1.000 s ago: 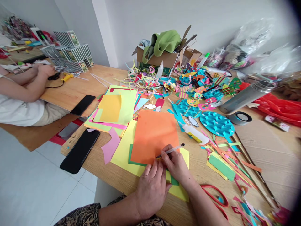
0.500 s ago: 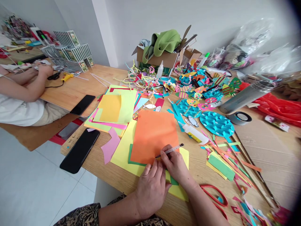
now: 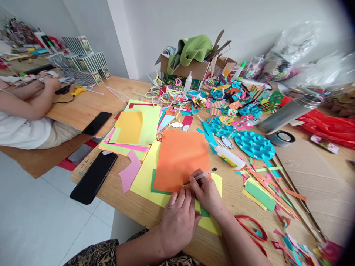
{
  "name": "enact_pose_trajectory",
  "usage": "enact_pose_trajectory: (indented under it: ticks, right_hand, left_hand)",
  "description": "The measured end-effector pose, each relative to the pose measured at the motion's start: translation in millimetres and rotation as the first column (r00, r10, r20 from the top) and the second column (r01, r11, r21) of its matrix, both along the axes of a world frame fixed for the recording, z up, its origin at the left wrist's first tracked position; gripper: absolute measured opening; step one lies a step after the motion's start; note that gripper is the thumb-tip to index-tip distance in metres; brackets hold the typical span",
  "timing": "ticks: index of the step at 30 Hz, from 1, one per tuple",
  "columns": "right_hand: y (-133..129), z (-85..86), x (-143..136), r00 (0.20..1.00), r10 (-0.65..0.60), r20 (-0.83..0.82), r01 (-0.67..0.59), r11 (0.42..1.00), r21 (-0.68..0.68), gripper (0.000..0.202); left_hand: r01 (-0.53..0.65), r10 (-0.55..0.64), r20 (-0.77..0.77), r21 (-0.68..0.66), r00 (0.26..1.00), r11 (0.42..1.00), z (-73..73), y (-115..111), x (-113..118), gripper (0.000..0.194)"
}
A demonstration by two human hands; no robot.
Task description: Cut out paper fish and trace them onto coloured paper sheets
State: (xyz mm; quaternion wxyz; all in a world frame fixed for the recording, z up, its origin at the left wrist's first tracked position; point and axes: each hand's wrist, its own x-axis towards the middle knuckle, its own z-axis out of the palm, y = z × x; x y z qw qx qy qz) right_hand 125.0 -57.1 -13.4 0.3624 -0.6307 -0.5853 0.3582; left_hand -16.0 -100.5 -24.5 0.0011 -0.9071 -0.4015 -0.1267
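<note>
- Orange paper sheet [image 3: 183, 155]: lower centre of the frame, over green sheet [image 3: 153, 181] and yellow sheet [image 3: 146, 183].
- Pen [image 3: 206, 173]: one, pinched in right hand [image 3: 207, 194], tip near the orange paper sheet's lower edge.
- Left hand [image 3: 179, 223]: holding nothing visible, fingers close together, extended beside the tip.
- Work, as judged: marking; line indiscernible.

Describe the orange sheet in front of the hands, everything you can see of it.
The orange sheet is plain, roughly rectangular and looks like matte paper or thin foam. It lies flat over a green sheet and a yellow sheet. The right hand, holding a pen, and the left hand cover its near right part.
</note>
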Motion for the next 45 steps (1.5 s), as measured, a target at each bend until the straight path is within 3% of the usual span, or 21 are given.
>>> enact_pose_trajectory:
  ticks: [45]
  right_hand:
    - [2.1,3.2,5.4,0.996,-0.055,0.071,0.052,0.998,0.045,0.021]
  left_hand:
    - [0.004,-0.004,0.007,0.022,1.000,1.000,-2.3,2.1,0.1,0.049]
